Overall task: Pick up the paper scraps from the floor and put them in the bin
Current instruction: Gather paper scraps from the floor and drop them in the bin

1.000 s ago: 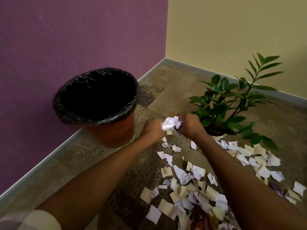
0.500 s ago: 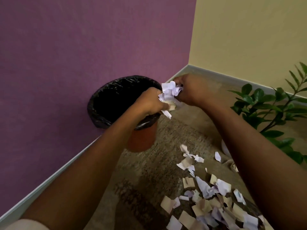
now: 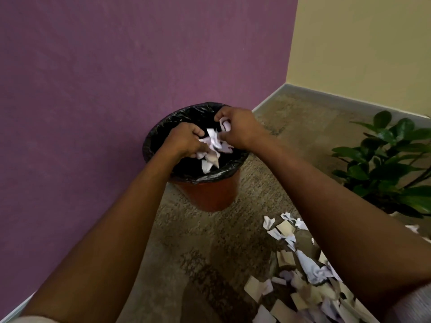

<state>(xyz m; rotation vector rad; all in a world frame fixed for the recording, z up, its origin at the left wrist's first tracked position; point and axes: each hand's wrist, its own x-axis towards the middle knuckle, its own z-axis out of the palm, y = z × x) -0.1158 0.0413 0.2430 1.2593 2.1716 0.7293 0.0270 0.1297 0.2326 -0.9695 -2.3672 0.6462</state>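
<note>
Scraps in hand: bunch of paper scraps pinched between left hand and right hand, fingers of both curled round it, above the open mouth of the bin.
Scraps on floor: loose heap on the carpet, well apart from the bin, near the potted plant.
Bin: orange tub with a black liner, beside the purple wall.
Handling: probably very light, limp and crushable; single pieces likely slip out and flutter.
Where to hold: best gathered from both sides and squeezed into a wad, not taken by the edges.
Risk: bits dangling at the bottom of the bunch may drop first.
</note>
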